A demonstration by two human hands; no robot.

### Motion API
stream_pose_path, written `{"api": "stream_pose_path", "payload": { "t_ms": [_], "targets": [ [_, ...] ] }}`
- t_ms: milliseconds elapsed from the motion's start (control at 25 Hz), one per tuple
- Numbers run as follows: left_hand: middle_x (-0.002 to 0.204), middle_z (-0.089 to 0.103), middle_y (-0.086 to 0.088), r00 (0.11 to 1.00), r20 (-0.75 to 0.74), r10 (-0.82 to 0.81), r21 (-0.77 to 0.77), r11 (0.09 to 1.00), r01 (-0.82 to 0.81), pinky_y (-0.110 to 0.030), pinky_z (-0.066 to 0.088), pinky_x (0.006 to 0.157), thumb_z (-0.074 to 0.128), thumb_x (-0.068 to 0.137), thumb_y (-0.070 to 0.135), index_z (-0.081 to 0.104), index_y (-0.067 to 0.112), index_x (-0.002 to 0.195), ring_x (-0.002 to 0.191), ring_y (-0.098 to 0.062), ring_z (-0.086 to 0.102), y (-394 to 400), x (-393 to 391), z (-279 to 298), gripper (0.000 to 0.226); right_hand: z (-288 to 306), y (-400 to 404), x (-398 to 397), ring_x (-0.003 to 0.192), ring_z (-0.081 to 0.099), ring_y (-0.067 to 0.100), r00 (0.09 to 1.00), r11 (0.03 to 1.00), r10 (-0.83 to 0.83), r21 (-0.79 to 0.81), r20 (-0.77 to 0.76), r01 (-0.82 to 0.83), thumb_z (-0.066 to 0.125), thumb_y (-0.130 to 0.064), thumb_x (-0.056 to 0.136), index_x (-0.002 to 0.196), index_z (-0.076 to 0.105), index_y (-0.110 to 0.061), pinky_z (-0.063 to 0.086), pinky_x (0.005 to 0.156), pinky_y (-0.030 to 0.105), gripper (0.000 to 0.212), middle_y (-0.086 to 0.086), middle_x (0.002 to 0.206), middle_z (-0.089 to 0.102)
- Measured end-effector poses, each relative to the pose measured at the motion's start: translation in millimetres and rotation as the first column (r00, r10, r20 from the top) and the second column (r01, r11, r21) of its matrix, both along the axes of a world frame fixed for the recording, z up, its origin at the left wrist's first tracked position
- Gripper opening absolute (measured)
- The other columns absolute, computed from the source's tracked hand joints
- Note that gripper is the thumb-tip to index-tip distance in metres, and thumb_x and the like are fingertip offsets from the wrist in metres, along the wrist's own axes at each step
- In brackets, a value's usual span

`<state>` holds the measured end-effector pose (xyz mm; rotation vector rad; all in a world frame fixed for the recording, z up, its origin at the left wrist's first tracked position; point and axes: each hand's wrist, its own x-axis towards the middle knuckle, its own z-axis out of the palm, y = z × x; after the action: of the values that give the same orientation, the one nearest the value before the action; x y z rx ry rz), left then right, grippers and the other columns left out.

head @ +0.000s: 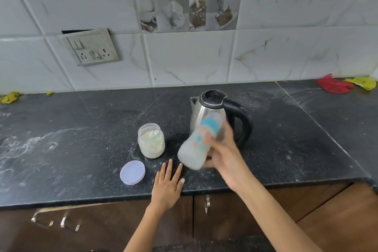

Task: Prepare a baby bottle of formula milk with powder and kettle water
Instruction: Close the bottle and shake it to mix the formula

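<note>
My right hand point(224, 156) grips a baby bottle point(199, 143), tilted and motion-blurred, with milky white liquid in its lower end and blue and orange print on its side. It hangs above the black counter point(81, 139), in front of a steel kettle point(206, 111) with a black lid and handle. My left hand point(168, 183) lies flat on the counter near the front edge, fingers spread, holding nothing. An open jar of white powder point(151, 140) stands left of the bottle. Its pale lid point(132, 172) lies on the counter in front of it.
A switch and socket plate point(92, 47) sits on the tiled wall at the left. Red and yellow cloths point(345, 85) lie at the back right, and a yellow scrap point(10, 97) at the back left. Powder smears mark the counter. Brown cupboard doors point(225, 217) run below.
</note>
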<state>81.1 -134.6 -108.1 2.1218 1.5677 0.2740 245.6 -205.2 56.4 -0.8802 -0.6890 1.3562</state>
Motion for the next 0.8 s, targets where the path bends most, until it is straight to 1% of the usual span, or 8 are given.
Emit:
{"api": "stream_pose_path", "payload": {
  "t_ms": [80, 200, 280, 360, 400, 560, 720, 800],
  "targets": [
    [0.159, 0.008, -0.006, 1.0, -0.024, -0.006, -0.029, 1.0, 0.005, -0.04, 0.007, 0.12, 0.002, 0.078, 0.065, 0.017, 0.016, 0.149, 0.147, -0.028, 0.007, -2.5, -2.2, 2.1, 0.087, -1.8, -9.4, -10.2, 0.104, 0.07, 0.027, 0.984, 0.99, 0.141, -0.041, 0.111, -0.137, 0.069, -0.015, 0.077, 0.136, 0.035, -0.043, 0.062, 0.065, 0.05, 0.073, 0.007, 0.123, 0.065],
    [0.155, -0.015, 0.001, 0.995, -0.074, -0.061, 0.028, 0.998, 0.063, -0.042, 0.0, 0.119, -0.024, 0.065, 0.071, 0.006, 0.029, 0.149, 0.147, -0.027, -0.006, 0.3, -1.0, 0.5, 0.099, -2.4, 5.3, 3.4, 0.105, 0.068, 0.03, 0.997, 0.997, -0.071, -0.031, -0.032, 0.07, 0.067, -0.018, 0.076, 0.137, 0.037, -0.037, 0.06, 0.063, 0.05, 0.07, 0.008, 0.13, 0.06],
    [0.157, -0.011, -0.001, 0.994, -0.085, -0.065, 0.022, 0.998, 0.067, -0.042, 0.0, 0.118, -0.038, 0.053, 0.077, 0.005, 0.028, 0.149, 0.147, -0.028, -0.007, 2.9, -0.6, -2.5, 0.116, 1.1, 4.6, 5.1, 0.106, 0.068, 0.031, 0.997, 0.995, -0.076, -0.061, -0.005, 0.076, 0.068, -0.02, 0.077, 0.133, 0.038, -0.04, 0.06, 0.065, 0.052, 0.067, 0.007, 0.13, 0.059],
    [0.159, 0.002, -0.007, 0.997, -0.031, -0.074, -0.005, 0.997, 0.074, -0.042, 0.001, 0.119, -0.016, 0.069, 0.081, 0.014, 0.017, 0.149, 0.147, -0.029, 0.002, 0.4, -2.8, -1.2, 0.107, -4.4, -6.1, -4.9, 0.104, 0.07, 0.029, 0.985, 0.989, 0.117, -0.108, 0.126, -0.104, 0.071, -0.019, 0.076, 0.134, 0.036, -0.043, 0.061, 0.066, 0.052, 0.072, 0.007, 0.124, 0.064],
    [0.158, -0.001, -0.008, 0.996, -0.028, -0.089, -0.005, 0.996, 0.089, -0.041, 0.0, 0.119, -0.004, 0.077, 0.077, 0.012, 0.014, 0.149, 0.147, -0.029, 0.002, -1.0, -3.2, 0.7, 0.097, -4.1, -9.5, -8.2, 0.103, 0.071, 0.029, 0.981, 0.986, 0.135, -0.119, 0.142, -0.118, 0.071, -0.02, 0.075, 0.134, 0.036, -0.042, 0.061, 0.066, 0.051, 0.072, 0.008, 0.122, 0.066],
    [0.156, -0.01, -0.003, 0.992, -0.082, -0.095, 0.046, 0.994, 0.099, -0.042, 0.001, 0.118, -0.037, 0.053, 0.077, 0.006, 0.027, 0.149, 0.146, -0.03, -0.006, 0.9, 0.8, -1.2, 0.117, -0.9, 4.5, 11.7, 0.106, 0.068, 0.035, 0.984, 0.981, -0.174, -0.088, -0.027, 0.171, 0.067, -0.018, 0.082, 0.141, 0.031, -0.04, 0.06, 0.066, 0.052, 0.072, 0.01, 0.13, 0.059],
    [0.157, 0.017, -0.009, 0.997, -0.03, -0.074, -0.019, 0.997, 0.073, -0.04, 0.003, 0.12, -0.006, 0.063, 0.091, 0.025, 0.014, 0.147, 0.146, -0.027, 0.011, 5.5, -4.8, -11.5, 0.118, -9.7, -16.2, -10.5, 0.101, 0.072, 0.028, 0.983, 0.985, 0.123, -0.135, 0.137, -0.104, 0.073, -0.018, 0.075, 0.131, 0.039, -0.042, 0.061, 0.07, 0.054, 0.07, 0.008, 0.118, 0.068],
    [0.159, 0.006, -0.008, 0.989, -0.106, -0.107, 0.023, 0.994, 0.11, -0.042, -0.001, 0.118, -0.029, 0.054, 0.084, 0.019, 0.019, 0.149, 0.147, -0.029, 0.0, 5.5, -2.7, -9.3, 0.124, -10.6, -13.1, -3.6, 0.103, 0.071, 0.028, 0.995, 0.989, 0.082, -0.13, 0.061, -0.073, 0.077, -0.025, 0.071, 0.137, 0.042, -0.034, 0.061, 0.073, 0.049, 0.075, 0.008, 0.12, 0.068]
  ]
}}
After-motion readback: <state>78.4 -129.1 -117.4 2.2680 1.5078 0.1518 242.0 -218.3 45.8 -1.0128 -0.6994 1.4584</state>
